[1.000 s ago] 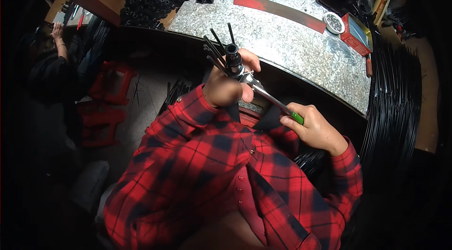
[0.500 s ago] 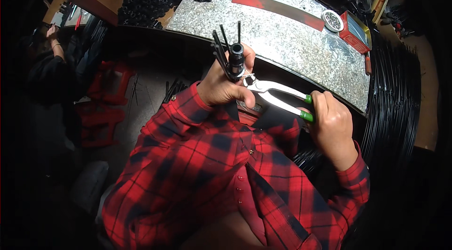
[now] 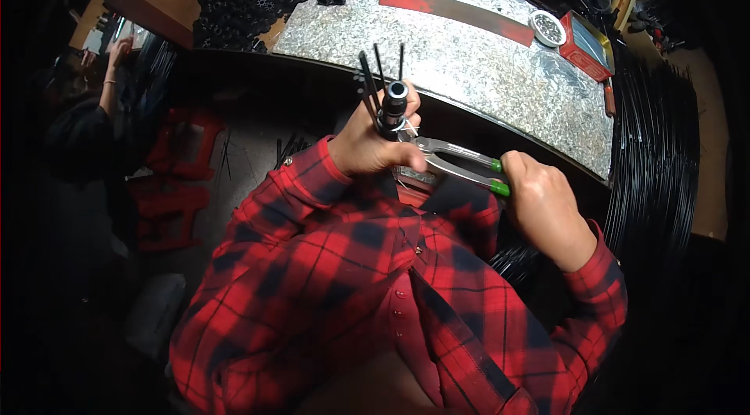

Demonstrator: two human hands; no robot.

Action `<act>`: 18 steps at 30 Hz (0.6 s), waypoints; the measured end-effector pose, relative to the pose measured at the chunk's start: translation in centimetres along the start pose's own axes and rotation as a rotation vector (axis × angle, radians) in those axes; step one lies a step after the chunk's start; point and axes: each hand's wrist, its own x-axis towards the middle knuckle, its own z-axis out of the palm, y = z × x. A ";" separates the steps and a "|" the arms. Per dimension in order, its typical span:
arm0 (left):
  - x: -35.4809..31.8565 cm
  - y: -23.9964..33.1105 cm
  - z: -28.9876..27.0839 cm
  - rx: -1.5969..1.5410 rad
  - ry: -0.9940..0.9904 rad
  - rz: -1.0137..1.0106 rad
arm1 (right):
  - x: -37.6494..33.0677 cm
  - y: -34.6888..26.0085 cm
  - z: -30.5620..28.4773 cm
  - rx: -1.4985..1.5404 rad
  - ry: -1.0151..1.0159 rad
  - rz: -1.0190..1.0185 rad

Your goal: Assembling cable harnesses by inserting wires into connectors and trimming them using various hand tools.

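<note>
My left hand (image 3: 369,138) is closed round a black umbrella-frame-like part (image 3: 394,102), a dark tube with a ringed top and several thin black rods rising beside it. My right hand (image 3: 541,194) grips the green-tipped handles of a pair of pliers (image 3: 461,159). The pliers' silvery jaws reach the lower side of the black part, next to my left thumb. A thin pale wire or thread shows near the jaws. What exactly the jaws bite on is partly hidden by the thumb.
Beyond my hands, a speckled worktop (image 3: 469,63) carries a red-and-grey flat strip (image 3: 457,15), a white bowl of small parts (image 3: 548,28) and a red box (image 3: 586,48). Black parts (image 3: 250,1) are heaped behind. Long black rods (image 3: 652,149) hang at right. Another person's hand (image 3: 119,51) shows far left.
The pliers' handles have drawn closer together, and the jaws have dropped slightly behind my left thumb. My right hand has shifted a little left. The other person's arm has moved.
</note>
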 end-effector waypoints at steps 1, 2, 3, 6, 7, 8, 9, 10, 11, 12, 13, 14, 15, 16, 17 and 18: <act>-0.1 -0.2 -0.2 0.004 -0.008 -0.004 | 0.1 0.1 0.4 0.090 -0.033 -0.011; -0.3 -0.5 -0.5 -0.067 -0.008 0.031 | 0.2 0.1 0.7 0.181 -0.066 -0.022; -0.5 -0.7 -0.7 -0.139 -0.007 0.067 | 0.2 0.1 1.0 0.272 -0.097 -0.034; -0.6 -0.7 -1.3 -0.171 0.002 0.131 | 0.6 -0.1 1.8 0.503 -0.128 -0.029; -0.6 -0.5 -1.3 -0.136 0.017 0.167 | 0.6 -0.1 2.0 0.616 -0.147 -0.032; -0.6 -0.3 -1.4 -0.100 0.034 0.203 | 0.5 -0.1 2.2 0.618 -0.143 -0.032; -0.6 -0.1 -1.5 -0.097 0.033 0.203 | 0.3 -0.2 2.5 0.683 -0.056 0.008; -0.6 0.4 -1.5 -0.105 0.031 0.189 | 0.1 -0.3 2.8 0.748 0.031 0.048; -0.6 1.2 -1.4 -0.111 0.034 0.177 | 0.0 -0.4 2.9 0.812 0.117 0.083; -0.6 1.5 -1.4 -0.117 0.037 0.166 | -0.1 -0.5 2.8 0.813 0.116 0.077; -0.6 1.6 -1.4 -0.114 0.041 0.169 | -0.3 -0.4 2.8 0.827 0.146 0.157; -0.6 1.5 -1.6 -0.107 0.031 0.176 | -0.5 -0.3 2.6 0.839 0.175 0.239; -0.5 1.4 -1.8 -0.101 0.021 0.183 | -0.6 -0.1 2.5 0.849 0.205 0.321; -0.5 1.4 -1.8 -0.094 0.011 0.189 | -0.7 0.2 2.4 0.849 0.204 0.317; -0.5 1.4 -1.7 -0.093 0.014 0.192 | -0.7 0.6 2.2 0.753 0.305 0.230; -0.6 1.4 -1.6 -0.108 0.030 0.171 | -0.8 0.9 2.1 0.654 0.405 0.144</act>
